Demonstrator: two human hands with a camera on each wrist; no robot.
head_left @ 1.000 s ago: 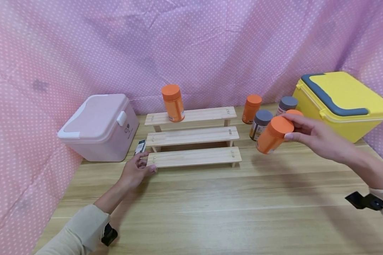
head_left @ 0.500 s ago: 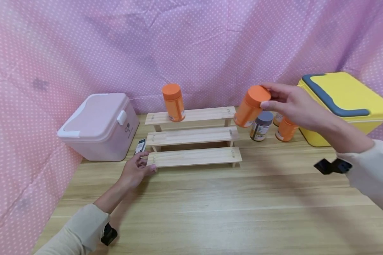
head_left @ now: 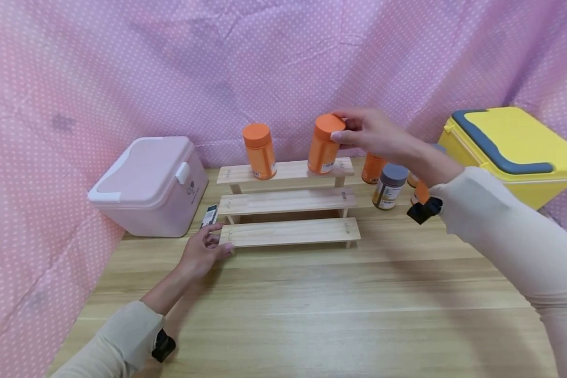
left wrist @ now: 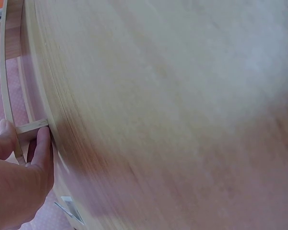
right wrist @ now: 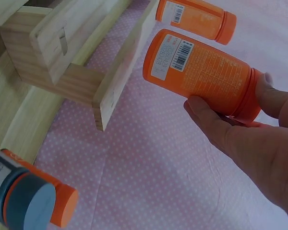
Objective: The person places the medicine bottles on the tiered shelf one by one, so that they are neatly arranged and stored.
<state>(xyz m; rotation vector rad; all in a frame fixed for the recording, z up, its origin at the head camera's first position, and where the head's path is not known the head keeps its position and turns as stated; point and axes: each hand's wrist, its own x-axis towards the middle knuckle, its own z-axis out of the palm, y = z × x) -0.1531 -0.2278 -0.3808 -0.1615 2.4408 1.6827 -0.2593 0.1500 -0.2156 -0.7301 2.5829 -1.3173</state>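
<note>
My right hand [head_left: 378, 134] grips an orange bottle [head_left: 322, 152] near its lid, thumb on one side and fingers on the other. The bottle's base is right at the top step of a three-step wooden display rack [head_left: 288, 233], towards its right end. In the right wrist view this bottle [right wrist: 197, 69] shows a white barcode label near its base. Another orange bottle [head_left: 261, 155] stands on the same step, further left. At the left end of the lowest step, my left hand [head_left: 198, 257] pinches the rack's end support [left wrist: 33, 127] between thumb and fingers.
Right of the rack stand a grey-lidded bottle [head_left: 389, 189] and an orange bottle [head_left: 373, 169], with others partly hidden by my right arm. A yellow box [head_left: 520, 139] is far right, a pale pink box [head_left: 146, 178] left. Polka-dot cloth [head_left: 217, 68] hangs behind.
My right hand has carried the orange bottle leftwards from beside the yellow box to the rack's top step, turning it more upright. The left hand has stayed at the rack's end.
</note>
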